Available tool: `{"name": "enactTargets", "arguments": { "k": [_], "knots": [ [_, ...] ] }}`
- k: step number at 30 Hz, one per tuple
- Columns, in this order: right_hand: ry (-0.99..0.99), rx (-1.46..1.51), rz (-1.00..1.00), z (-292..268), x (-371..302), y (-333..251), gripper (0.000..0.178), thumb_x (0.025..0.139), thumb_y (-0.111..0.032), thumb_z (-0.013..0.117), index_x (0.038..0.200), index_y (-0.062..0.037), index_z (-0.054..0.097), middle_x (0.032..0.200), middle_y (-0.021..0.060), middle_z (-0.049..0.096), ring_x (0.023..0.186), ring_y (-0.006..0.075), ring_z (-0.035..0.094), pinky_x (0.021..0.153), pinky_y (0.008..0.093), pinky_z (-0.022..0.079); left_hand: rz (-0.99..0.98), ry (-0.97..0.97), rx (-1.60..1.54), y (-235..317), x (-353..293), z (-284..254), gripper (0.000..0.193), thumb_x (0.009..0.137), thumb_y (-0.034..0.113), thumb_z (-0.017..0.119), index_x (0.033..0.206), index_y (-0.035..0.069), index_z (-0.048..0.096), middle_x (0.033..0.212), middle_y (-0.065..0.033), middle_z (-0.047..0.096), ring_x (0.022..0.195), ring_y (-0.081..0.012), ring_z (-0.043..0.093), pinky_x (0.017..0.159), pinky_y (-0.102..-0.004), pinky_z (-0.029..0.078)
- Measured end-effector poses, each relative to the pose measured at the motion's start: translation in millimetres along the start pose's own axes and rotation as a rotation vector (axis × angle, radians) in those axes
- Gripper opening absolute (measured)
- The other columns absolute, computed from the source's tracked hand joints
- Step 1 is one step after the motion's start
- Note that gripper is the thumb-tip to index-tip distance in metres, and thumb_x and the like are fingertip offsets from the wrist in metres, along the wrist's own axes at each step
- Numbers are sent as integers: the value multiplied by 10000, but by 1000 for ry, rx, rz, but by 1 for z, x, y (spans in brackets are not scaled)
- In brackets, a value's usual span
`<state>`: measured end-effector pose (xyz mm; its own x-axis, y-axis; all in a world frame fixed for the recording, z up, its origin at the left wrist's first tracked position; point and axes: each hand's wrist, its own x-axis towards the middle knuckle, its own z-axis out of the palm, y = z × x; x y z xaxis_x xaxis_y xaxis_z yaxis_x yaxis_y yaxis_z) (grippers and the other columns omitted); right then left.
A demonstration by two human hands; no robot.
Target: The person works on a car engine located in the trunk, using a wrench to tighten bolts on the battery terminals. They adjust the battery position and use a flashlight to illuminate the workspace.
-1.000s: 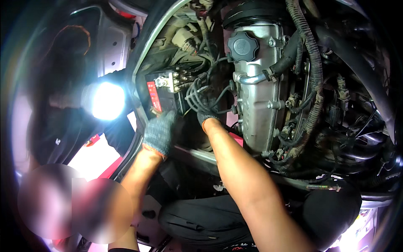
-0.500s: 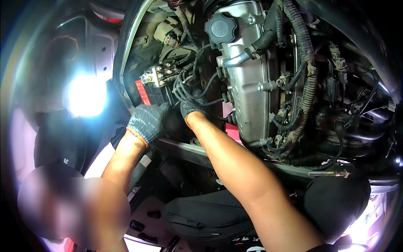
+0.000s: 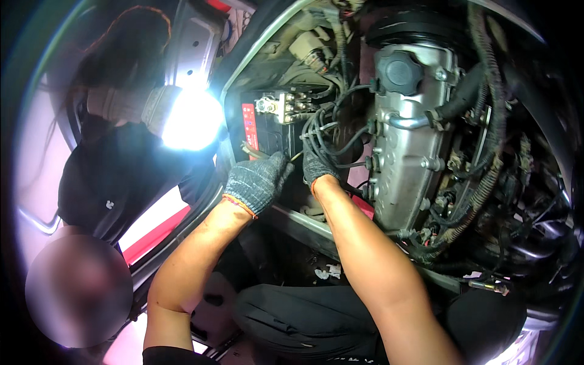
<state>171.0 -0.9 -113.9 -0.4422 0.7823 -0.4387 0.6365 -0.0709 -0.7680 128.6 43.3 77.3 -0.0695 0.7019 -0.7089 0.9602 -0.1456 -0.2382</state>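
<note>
My left hand [image 3: 257, 181], in a grey knit glove with an orange cuff, is closed at the near side of a black car battery [image 3: 281, 135]. What it holds is not clear. A short tan strip [image 3: 251, 150] shows just above its knuckles, and a thin pale piece [image 3: 297, 156] lies beyond its fingertips. My right hand [image 3: 317, 165], gloved alike, reaches down beside the battery under a bundle of black cables [image 3: 320, 135]. Those cables and the depth hide its fingers. On the battery sit a red label [image 3: 249, 126] and a metal terminal block [image 3: 283, 107].
To the right stands the silver engine cover [image 3: 409, 146] with its black filler cap [image 3: 399, 72] and ribbed hoses [image 3: 500, 121]. The body's front edge [image 3: 304, 226] runs below my wrists. At left is another person in dark clothes [image 3: 115, 182], beside a bright lamp [image 3: 193, 118].
The whole view has shifted, so the engine bay sits farther right and lower. The tan strip and pale piece now show by my left hand. My right hand stays under the cables.
</note>
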Motion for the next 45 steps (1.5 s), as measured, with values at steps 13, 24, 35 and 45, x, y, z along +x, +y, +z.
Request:
{"name": "enactTargets", "arguments": {
  "k": [13, 24, 35, 45],
  "knots": [
    [159, 2, 138, -6, -3, 0, 241, 977, -168, 470, 1058, -95, 684, 980, 164, 696, 886, 341, 671, 743, 468, 525, 73, 41, 5, -9, 10, 4, 291, 968, 349, 610, 866, 76, 610, 676, -194, 639, 641, -413, 652, 563, -512, 508],
    [83, 192, 228, -15, -3, 6, 325, 1022, -294, 453, 1168, -53, 615, 1133, 164, 639, 1040, 326, 613, 875, 454, 479, 88, 82, 47, -4, 7, 1, 278, 965, 349, 616, 868, 89, 598, 622, -186, 622, 584, -392, 648, 529, -499, 506],
    [-181, -366, -11, -28, 3, 0, 356, 1009, -187, 482, 1334, -63, 560, 1398, 158, 499, 1289, 324, 476, 1011, 489, 443, -44, 424, -114, 25, -12, 20, 158, 828, 171, 695, 928, 73, 621, 775, -144, 652, 657, -347, 660, 575, -436, 525],
    [-506, -160, 79, -56, 17, -7, 466, 1026, -206, 448, 1490, -164, 454, 1518, 103, 451, 1357, 306, 469, 1079, 523, 420, 102, 402, 137, 35, -7, 20, 386, 738, 241, 737, 1089, 100, 659, 920, -106, 593, 774, -304, 603, 692, -426, 488]
  ]
}}
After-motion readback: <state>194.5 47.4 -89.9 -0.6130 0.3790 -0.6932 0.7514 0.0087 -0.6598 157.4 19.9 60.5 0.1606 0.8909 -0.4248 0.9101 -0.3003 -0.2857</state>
